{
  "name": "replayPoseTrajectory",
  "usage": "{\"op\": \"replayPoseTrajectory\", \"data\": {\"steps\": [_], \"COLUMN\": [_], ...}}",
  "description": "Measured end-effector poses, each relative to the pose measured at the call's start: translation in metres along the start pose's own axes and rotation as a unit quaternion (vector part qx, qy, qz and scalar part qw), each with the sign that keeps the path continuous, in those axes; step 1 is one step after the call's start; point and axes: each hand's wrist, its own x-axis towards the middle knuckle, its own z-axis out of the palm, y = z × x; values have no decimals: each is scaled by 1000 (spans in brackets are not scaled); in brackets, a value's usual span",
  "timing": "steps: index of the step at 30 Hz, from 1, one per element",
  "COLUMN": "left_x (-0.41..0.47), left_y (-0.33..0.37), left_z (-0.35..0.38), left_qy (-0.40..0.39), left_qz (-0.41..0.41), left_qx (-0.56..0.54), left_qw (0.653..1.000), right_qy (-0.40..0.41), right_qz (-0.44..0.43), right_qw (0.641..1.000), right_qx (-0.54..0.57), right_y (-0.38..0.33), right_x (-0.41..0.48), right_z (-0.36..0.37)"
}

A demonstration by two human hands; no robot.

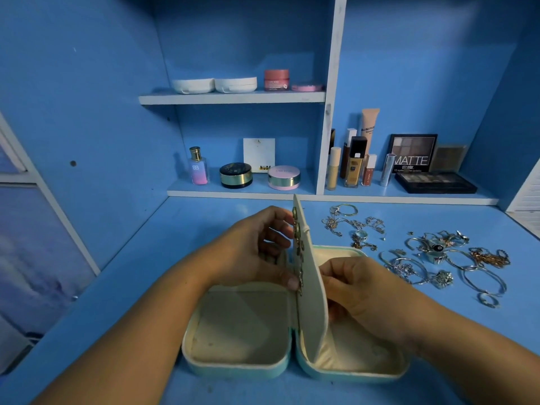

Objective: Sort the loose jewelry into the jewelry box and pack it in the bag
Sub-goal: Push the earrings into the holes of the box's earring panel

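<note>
Blue shelves (233,97) with cosmetics stand behind the blue worktop (140,287). In its middle the jewelry box (239,368) lies open, its divider panel (311,290) upright. The left hand (248,252) pinches the panel's earring side. The right hand (361,290) touches its back with curled fingers; I cannot tell if it grips. Loose jewelry (432,258) lies just right of the box.

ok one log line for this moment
jewelry box open on desk | left hand, right hand: holding upright earring panel | loose jewelry: desk, right of box | bag: not visible
</note>
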Motion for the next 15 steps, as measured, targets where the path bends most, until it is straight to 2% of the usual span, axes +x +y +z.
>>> {"op": "replayPoseTrajectory", "data": {"steps": [8, 15], "left_x": [1, 1], "left_y": [-3, -4], "left_z": [-1, -2], "left_qy": [5, 14], "left_qz": [11, 19], "left_qx": [-1, 12], "left_qw": [1000, 1000], "right_qy": [22, 78], "right_qz": [-13, -52], "right_qw": [1000, 994], "right_qx": [9, -48], "right_y": [4, 6], "right_x": [-1, -5], "right_z": [4, 11]}}
